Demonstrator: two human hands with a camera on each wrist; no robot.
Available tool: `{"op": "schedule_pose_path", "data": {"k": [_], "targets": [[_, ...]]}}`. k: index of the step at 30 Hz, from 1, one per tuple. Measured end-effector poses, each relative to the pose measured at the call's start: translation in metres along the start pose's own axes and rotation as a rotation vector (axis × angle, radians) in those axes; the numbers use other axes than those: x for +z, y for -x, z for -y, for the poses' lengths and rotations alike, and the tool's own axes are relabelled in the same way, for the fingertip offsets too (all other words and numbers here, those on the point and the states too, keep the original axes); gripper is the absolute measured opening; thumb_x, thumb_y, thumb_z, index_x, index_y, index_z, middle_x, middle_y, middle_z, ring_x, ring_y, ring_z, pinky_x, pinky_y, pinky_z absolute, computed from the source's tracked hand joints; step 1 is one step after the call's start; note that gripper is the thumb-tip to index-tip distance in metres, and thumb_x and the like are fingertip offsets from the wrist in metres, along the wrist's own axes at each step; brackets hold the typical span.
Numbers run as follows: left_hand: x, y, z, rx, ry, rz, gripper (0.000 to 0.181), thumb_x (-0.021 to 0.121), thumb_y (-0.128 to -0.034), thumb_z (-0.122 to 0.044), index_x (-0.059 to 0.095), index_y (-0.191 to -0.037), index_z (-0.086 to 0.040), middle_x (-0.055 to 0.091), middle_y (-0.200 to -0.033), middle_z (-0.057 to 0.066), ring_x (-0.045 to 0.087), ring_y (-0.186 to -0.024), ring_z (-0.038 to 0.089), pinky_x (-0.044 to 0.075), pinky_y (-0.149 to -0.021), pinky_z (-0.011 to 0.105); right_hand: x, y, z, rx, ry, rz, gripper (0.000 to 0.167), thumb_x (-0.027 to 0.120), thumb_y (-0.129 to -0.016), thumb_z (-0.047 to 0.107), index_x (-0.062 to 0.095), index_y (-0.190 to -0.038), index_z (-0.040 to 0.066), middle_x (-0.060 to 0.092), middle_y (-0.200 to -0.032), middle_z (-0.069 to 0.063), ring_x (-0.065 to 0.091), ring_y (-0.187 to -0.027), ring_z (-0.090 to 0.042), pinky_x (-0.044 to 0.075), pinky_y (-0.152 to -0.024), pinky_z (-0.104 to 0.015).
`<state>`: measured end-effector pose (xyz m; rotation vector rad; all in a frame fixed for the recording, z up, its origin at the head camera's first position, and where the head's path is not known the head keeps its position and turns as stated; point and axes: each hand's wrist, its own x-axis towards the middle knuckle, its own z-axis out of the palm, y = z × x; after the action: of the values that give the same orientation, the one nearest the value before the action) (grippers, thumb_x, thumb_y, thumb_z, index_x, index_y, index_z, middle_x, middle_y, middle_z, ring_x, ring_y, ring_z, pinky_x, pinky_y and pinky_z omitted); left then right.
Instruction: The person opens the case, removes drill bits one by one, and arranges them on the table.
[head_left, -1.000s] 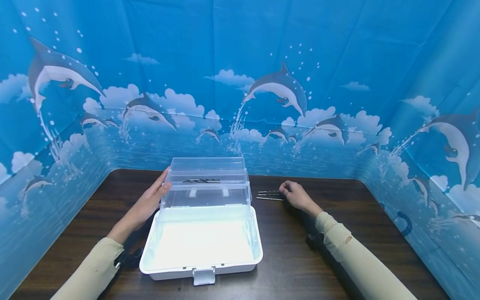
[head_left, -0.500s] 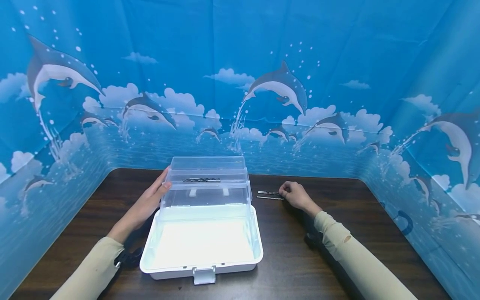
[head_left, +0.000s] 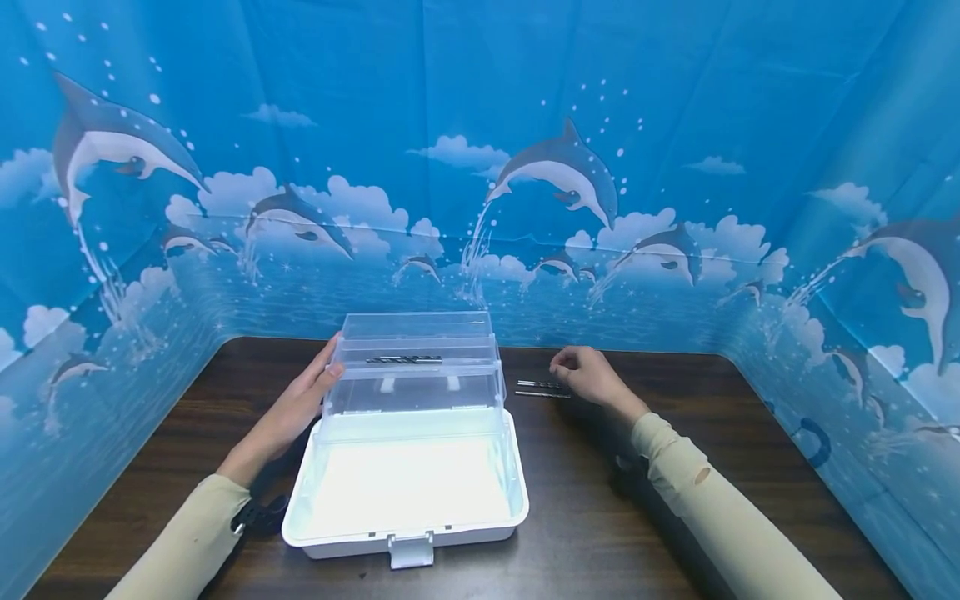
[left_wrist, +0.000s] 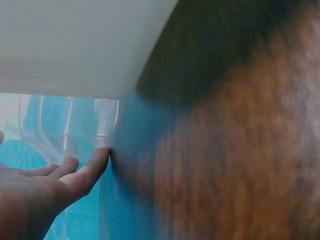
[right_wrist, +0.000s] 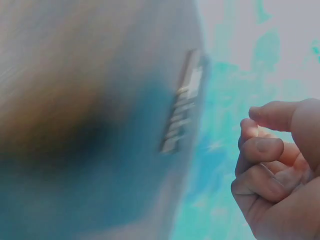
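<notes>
White plastic box sits on the dark wood surface, latch edge toward the person. Its clear upper part stands raised at the back, close to the blue dolphin backdrop.

Left hand: wide, fingers nearly straight, tips against the left side of the clear part.

Right hand: narrow, fingers curled, thumb and forefinger tips close together, no object seen between them. It is by the right ends of two loose drill bits; whether it touches them, I cannot tell.

Room: narrow strip of wood between box and loose bits; far broader stretch from right sleeve to right-hand backdrop.

Axes: loose bits run left-right, side by side, the farther one's smooth end toward the box. More bits lie inside the clear part, also left-right.
</notes>
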<state>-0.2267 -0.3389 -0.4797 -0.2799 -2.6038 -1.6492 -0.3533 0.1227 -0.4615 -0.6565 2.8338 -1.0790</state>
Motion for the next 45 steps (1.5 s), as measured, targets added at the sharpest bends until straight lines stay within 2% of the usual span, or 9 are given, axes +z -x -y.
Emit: {"op": "schedule_pose_path", "data": {"k": [3, 5, 13, 20, 26, 34, 41, 45], "targets": [[0.0, -0.002, 0.001, 0.0, 0.002, 0.002, 0.064, 0.036, -0.1108, -0.045, -0.001, -0.163, -0.041, -0.005, -0.17, 0.009, 0.01, -0.147, 0.055, 0.027, -0.096, 0.082, -0.007, 0.0, 0.02, -0.033, -0.025, -0.008, 0.02, 0.063, -0.103, 0.019, 0.072, -0.112, 0.004, 0.068, -0.104, -0.006, 0.06, -0.091, -0.025, 0.052, -0.075, -0.042], [0.0, -0.003, 0.001, 0.001, 0.003, 0.004, 0.064, 0.036, -0.1107, -0.045, -0.001, -0.163, -0.042, -0.005, -0.17, 0.008, 0.01, -0.147, 0.054, 0.027, -0.096, 0.081, -0.009, 0.0, 0.033, -0.054, -0.037, -0.017, 0.022, 0.063, -0.104, 0.023, 0.073, -0.113, 0.006, 0.068, -0.104, -0.006, 0.06, -0.09, -0.025, 0.052, -0.073, -0.042], [0.001, -0.006, 0.0, 0.02, 0.004, 0.014, 0.065, 0.036, -0.1109, -0.044, -0.002, -0.164, -0.039, -0.005, -0.17, 0.01, 0.011, -0.146, 0.056, 0.029, -0.095, 0.082, -0.007, -0.001, 0.071, -0.152, -0.032, -0.022, 0.018, 0.065, -0.103, 0.028, 0.074, -0.109, 0.013, 0.068, -0.092, -0.008, 0.057, -0.073, -0.024, 0.048, -0.06, -0.04], [0.0, -0.006, -0.003, 0.023, 0.006, 0.011, 0.065, 0.037, -0.1109, -0.044, -0.001, -0.163, -0.04, -0.004, -0.17, 0.009, 0.012, -0.146, 0.056, 0.029, -0.096, 0.081, 0.004, -0.004, 0.097, -0.226, -0.056, -0.034, 0.016, 0.065, -0.102, 0.025, 0.074, -0.107, 0.013, 0.065, -0.085, 0.0, 0.057, -0.066, -0.021, 0.046, -0.055, -0.037], [-0.002, -0.005, -0.003, 0.012, -0.001, 0.01, 0.065, 0.036, -0.1107, -0.045, -0.001, -0.163, -0.04, -0.004, -0.17, 0.009, 0.013, -0.146, 0.056, 0.03, -0.096, 0.08, 0.015, -0.01, 0.118, -0.309, -0.059, 0.019, 0.013, 0.065, -0.101, 0.02, 0.075, -0.106, 0.012, 0.063, -0.083, -0.001, 0.054, -0.064, -0.02, 0.044, -0.057, -0.035], [-0.001, -0.003, 0.0, -0.001, 0.0, 0.003, 0.064, 0.036, -0.1106, -0.045, -0.001, -0.163, -0.04, -0.003, -0.17, 0.011, 0.013, -0.145, 0.057, 0.029, -0.095, 0.082, 0.028, -0.024, 0.138, -0.419, 0.03, 0.092, 0.013, 0.067, -0.102, 0.02, 0.077, -0.106, 0.014, 0.063, -0.082, 0.002, 0.051, -0.066, -0.018, 0.042, -0.058, -0.031], [0.0, -0.002, 0.0, -0.011, 0.001, 0.003, 0.064, 0.036, -0.1103, -0.046, 0.0, -0.163, -0.042, -0.003, -0.17, 0.011, 0.014, -0.146, 0.057, 0.03, -0.096, 0.08, 0.034, -0.032, 0.153, -0.434, 0.133, 0.167, 0.015, 0.069, -0.101, 0.019, 0.079, -0.108, 0.012, 0.064, -0.082, 0.004, 0.05, -0.067, -0.017, 0.036, -0.057, -0.029], [0.0, -0.002, 0.002, -0.009, 0.001, 0.006, 0.064, 0.036, -0.1104, -0.046, -0.001, -0.163, -0.042, -0.004, -0.17, 0.01, 0.013, -0.146, 0.056, 0.03, -0.096, 0.08, 0.037, -0.037, 0.161, -0.437, 0.149, 0.204, 0.013, 0.07, -0.1, 0.017, 0.08, -0.106, 0.012, 0.067, -0.085, 0.006, 0.054, -0.069, -0.017, 0.038, -0.059, -0.028]]}}
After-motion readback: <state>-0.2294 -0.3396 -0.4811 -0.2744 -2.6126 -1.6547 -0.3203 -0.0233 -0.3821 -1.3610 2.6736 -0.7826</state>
